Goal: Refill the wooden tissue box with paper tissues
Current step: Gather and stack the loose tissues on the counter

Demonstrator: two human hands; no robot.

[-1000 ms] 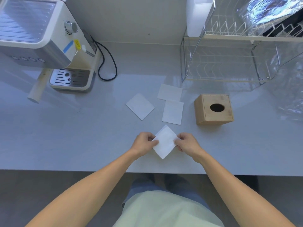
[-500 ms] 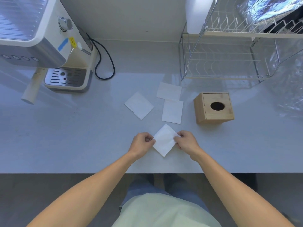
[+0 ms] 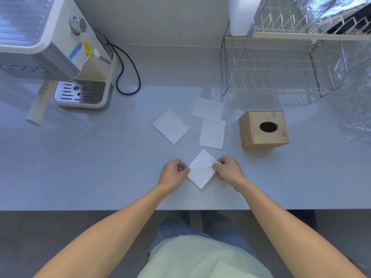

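Tissue (image 3: pixel 201 169) stays pinched between both hands (image 3: pixel 202 172), barely shifted.

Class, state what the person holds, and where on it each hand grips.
A folded paper tissue: left hand pinches its left corner, right hand its right corner.

On the counter (image 3: pixel 80 167) we find one folded tissue (image 3: pixel 201 169) nearest the front edge, held between the left hand (image 3: pixel 173 174) and the right hand (image 3: pixel 228 169). Behind it lie three more tissues: one to the left (image 3: pixel 171 127), and two to the right, the rear one (image 3: pixel 208 108) partly overlapped by the nearer one (image 3: pixel 212 134). The wooden tissue box (image 3: pixel 264 128) stands right of these. The dish rack (image 3: pixel 281 63) sits behind the box; the coffee machine (image 3: pixel 60 57) occupies the rear left.
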